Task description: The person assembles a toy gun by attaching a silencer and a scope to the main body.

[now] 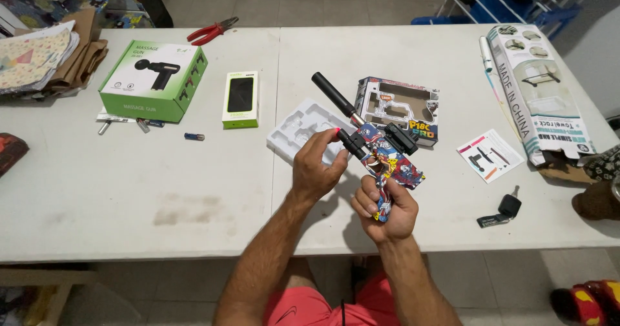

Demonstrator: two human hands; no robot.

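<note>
My right hand (385, 210) grips the handle of a toy pistol (384, 155) covered in red, blue and white cartoon print, held over the white table (129, 190). A long black barrel (333, 95) sticks out from it toward the far left. My left hand (316, 164) pinches a black part on the toy's left side with fingertips. Behind the toy lies a white moulded plastic tray (298, 126) and the toy's open colourful box (399, 108).
A green box (154, 79) and a smaller green-and-white box (241, 99) lie at left, with red pliers (212, 31) behind and small batteries (194, 136) nearby. A long white carton (539, 90), a leaflet (489, 154) and a black car key (504, 210) lie at right.
</note>
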